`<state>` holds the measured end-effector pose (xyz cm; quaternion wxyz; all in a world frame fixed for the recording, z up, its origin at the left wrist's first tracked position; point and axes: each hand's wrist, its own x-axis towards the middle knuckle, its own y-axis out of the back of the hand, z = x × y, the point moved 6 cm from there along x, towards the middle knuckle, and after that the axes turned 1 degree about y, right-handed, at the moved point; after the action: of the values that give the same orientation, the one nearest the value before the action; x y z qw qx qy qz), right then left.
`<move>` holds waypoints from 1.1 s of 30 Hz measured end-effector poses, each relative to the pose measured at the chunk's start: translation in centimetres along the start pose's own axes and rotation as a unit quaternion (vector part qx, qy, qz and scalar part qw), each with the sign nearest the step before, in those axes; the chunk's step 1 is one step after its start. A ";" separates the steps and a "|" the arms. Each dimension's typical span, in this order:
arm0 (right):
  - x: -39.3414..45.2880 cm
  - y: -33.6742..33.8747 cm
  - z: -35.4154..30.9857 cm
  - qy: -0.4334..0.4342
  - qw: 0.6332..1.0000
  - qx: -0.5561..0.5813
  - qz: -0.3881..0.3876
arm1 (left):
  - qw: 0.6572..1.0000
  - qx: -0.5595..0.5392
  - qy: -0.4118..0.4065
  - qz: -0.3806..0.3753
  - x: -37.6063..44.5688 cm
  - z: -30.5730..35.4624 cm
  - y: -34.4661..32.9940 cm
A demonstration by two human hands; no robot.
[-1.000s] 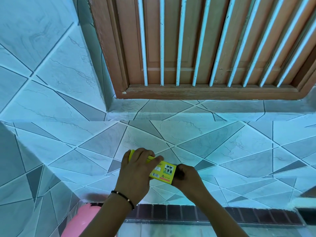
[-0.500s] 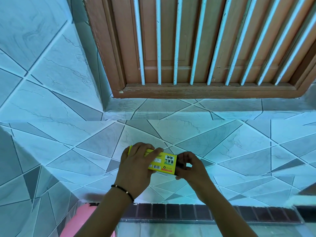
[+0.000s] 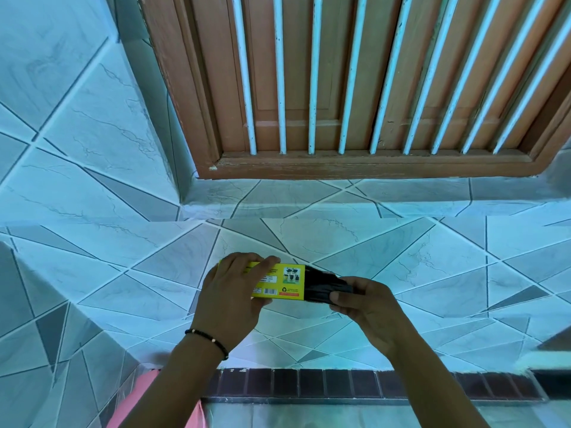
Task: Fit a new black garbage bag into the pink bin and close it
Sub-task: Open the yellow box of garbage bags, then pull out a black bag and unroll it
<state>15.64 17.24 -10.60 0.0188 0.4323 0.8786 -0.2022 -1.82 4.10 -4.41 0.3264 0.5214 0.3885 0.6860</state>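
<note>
The right hand (image 3: 367,304) pinches a folded black garbage bag (image 3: 324,287), now drawn farther out of the yellow box (image 3: 278,281) than a moment ago; the left hand (image 3: 231,291) stays curled round the box. Behind: grey-tiled wall (image 3: 92,168), barred wooden window (image 3: 340,88). Box print shows a barcode and recycling mark, wording illegible. Pink bin (image 3: 145,400) lower left

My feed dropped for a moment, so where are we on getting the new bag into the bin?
Early stage. Done: nothing fitted so far. In hand: the left hand grips the yellow box while the right hand pinches a folded black bag, partly out of the box's end. Left: unfold it, line the pink bin, which shows only at the lower edge, then close it.
</note>
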 end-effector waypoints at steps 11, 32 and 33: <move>1.0 5.0 -4.3 0.058 0.993 0.085 0.051 | 0.997 0.021 0.067 0.026 8.6 -6.1 4.8; 0.7 1.5 -3.9 0.094 0.995 0.012 0.023 | 0.988 -0.121 0.092 -0.007 12.3 -2.0 1.9; 0.5 1.0 -3.8 0.091 0.995 0.014 0.027 | 0.973 -0.202 0.067 -0.091 10.6 0.3 0.8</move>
<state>16.60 19.59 -7.55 -0.0623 0.4728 0.8617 -0.1736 -4.11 12.78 1.22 0.4593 0.3596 0.3092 0.7511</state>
